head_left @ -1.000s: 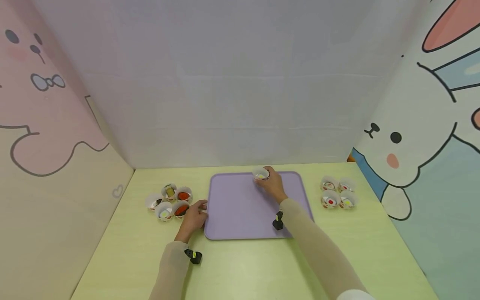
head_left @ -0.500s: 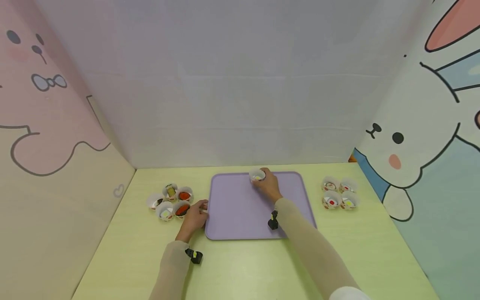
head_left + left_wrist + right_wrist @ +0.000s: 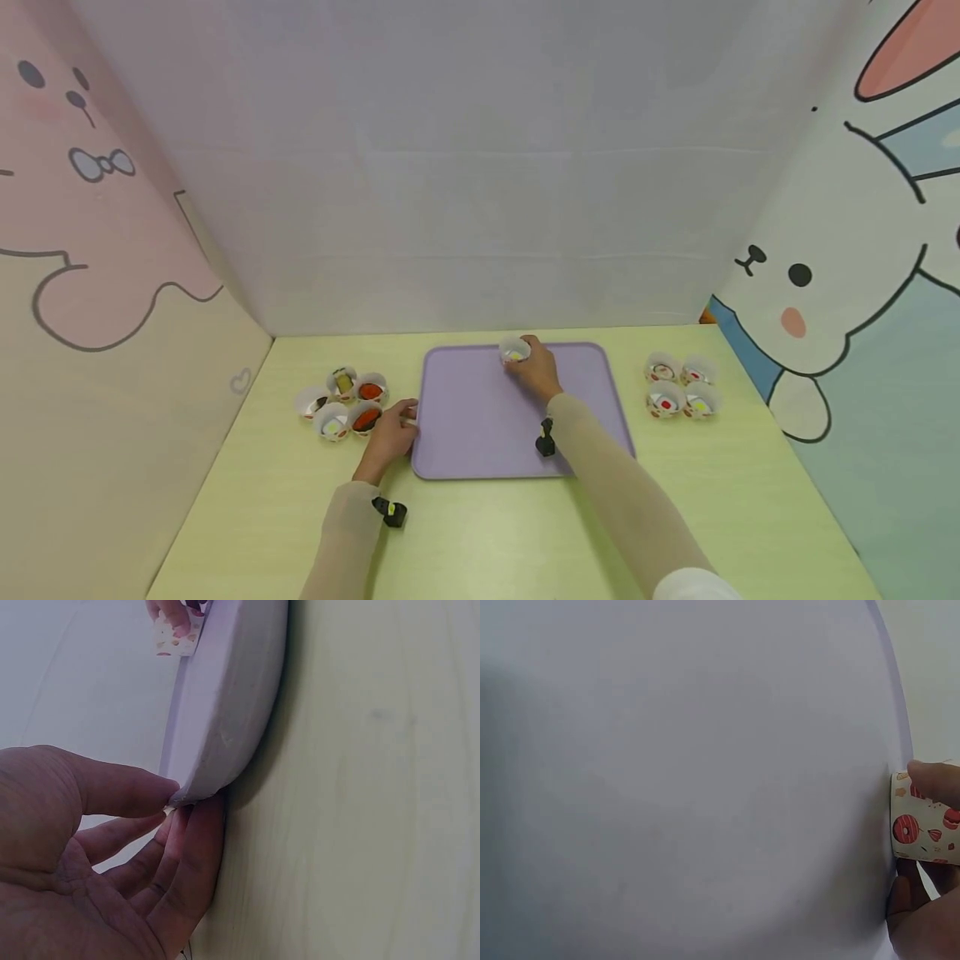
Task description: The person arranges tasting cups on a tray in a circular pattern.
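Observation:
A purple tray [image 3: 480, 425] lies on the table. My left hand [image 3: 387, 437] pinches its left rim; in the left wrist view the thumb [image 3: 131, 787] is on top of the edge and the fingers curl beneath. My right hand [image 3: 536, 369] grips a small white paper cup [image 3: 513, 351] at the tray's far edge. Something pale yellow sits inside this cup. The right wrist view shows the cup's wall [image 3: 922, 832] printed with red donuts, its base at the tray surface; whether it bears fully on the tray I cannot tell.
Left of the tray, several paper cups [image 3: 332, 422] with food-like pieces stand close together, right by my left hand. Several more cups [image 3: 665, 400] form a cluster on the right. A white sheet [image 3: 480, 208] rises behind the pale table [image 3: 480, 542].
My right hand has shifted slightly left along the tray's far edge with the paper cup, then stayed there. The left hand has kept its place at the tray's rim.

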Demonstrator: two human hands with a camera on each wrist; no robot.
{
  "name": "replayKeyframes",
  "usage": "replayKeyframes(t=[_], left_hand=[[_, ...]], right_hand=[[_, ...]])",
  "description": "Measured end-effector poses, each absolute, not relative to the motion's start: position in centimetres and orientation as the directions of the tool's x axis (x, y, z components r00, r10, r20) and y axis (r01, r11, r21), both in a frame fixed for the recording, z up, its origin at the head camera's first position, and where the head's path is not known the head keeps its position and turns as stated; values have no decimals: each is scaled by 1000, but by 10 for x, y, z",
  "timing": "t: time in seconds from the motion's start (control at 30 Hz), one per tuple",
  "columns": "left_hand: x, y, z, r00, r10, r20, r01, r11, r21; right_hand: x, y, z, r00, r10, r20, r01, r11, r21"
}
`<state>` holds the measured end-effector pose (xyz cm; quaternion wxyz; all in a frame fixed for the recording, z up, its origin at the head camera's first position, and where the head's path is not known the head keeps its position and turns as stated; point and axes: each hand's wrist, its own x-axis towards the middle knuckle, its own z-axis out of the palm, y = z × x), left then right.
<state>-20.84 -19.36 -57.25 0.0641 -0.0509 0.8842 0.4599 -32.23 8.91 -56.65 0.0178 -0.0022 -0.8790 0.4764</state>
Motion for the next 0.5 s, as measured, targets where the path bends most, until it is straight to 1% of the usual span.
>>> replayKeyframes(t=[0.5], left_hand=[[-207, -192, -569, -986, -37, -166, -156, 581, 799]], right_hand=[[-325, 88, -570, -1000, -20, 20, -27, 577, -816]])
